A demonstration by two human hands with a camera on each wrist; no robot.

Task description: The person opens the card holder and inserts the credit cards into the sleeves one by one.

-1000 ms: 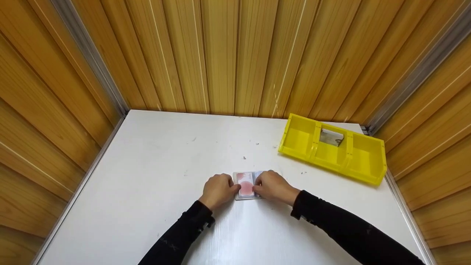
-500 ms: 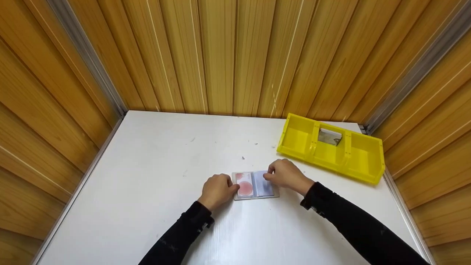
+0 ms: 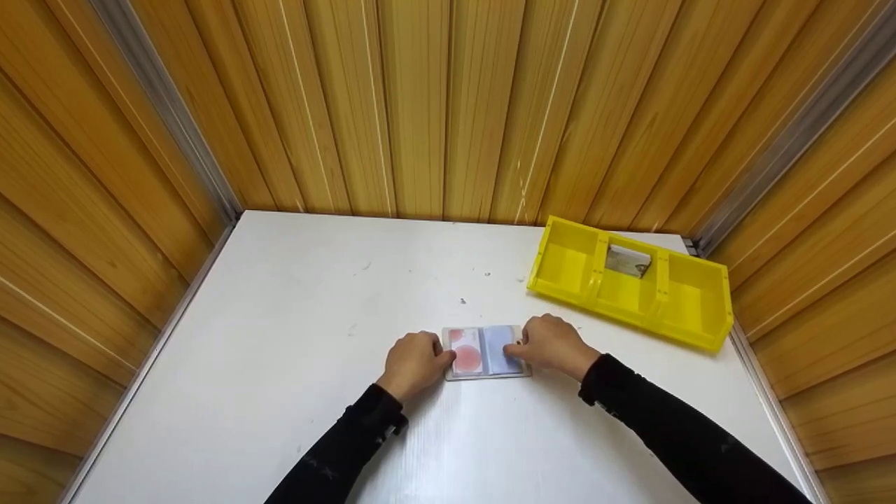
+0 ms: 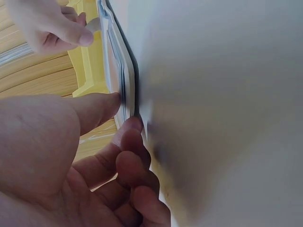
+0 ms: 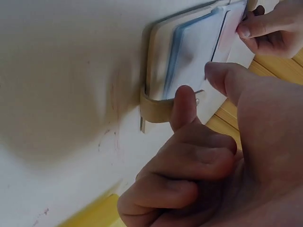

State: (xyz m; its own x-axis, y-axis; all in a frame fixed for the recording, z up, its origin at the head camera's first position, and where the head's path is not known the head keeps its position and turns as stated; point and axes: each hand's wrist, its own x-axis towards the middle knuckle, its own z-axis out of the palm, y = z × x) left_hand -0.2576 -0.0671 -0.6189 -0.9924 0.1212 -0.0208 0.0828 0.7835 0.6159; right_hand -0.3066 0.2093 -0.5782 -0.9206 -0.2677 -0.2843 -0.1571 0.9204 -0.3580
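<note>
A small card holder [image 3: 500, 360] lies spread on the white table, with clear bluish sleeves and a card with a pink circle [image 3: 467, 358] in its left side. My left hand [image 3: 415, 360] pinches the left edge, thumb on top and fingertips beneath, as the left wrist view shows. At the right edge is my right hand [image 3: 555, 344]. In the right wrist view a beige strap [image 5: 158, 111] with a snap curves up from the cover; the index finger lies against it, and the thumb is over the sleeve side. The other right fingers are curled.
A yellow three-part tray [image 3: 630, 318] stands at the back right of the white table [image 3: 315, 294]. Its middle compartment shows a whitish, block-like thing [image 3: 628, 260]. Wood-patterned walls [image 3: 420, 105] enclose the back and sides.
My right hand has moved right, from the middle of the card holder to its right edge, uncovering the bluish sleeve. The left hand has kept its hold on the left edge.
</note>
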